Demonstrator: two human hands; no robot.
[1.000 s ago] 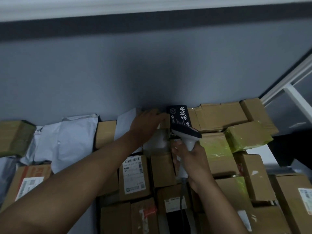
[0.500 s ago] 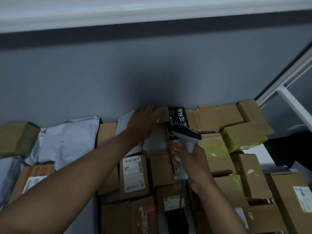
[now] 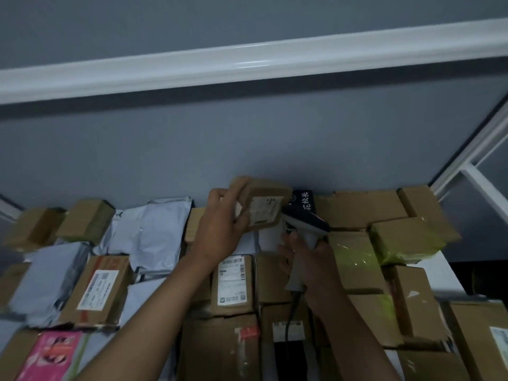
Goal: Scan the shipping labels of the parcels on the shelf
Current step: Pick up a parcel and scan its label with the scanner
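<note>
Near the back edge of the shelf, the left hand (image 3: pixel 220 232) grips a small cardboard box (image 3: pixel 262 204) raised above the stacked parcels, label facing the scanner (image 3: pixel 305 229), whose handle the right hand (image 3: pixel 313 268) clasps just beside it.

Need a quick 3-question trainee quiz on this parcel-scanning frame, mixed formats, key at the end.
1. True or false: the left hand holds a small cardboard box lifted above the pile.
2. What does the right hand grip? A) tape roll B) barcode scanner C) grey mailer
3. Fill in: the held box's white ____ faces the camera.

Key: 1 true; 2 B; 3 shipping label.
</note>
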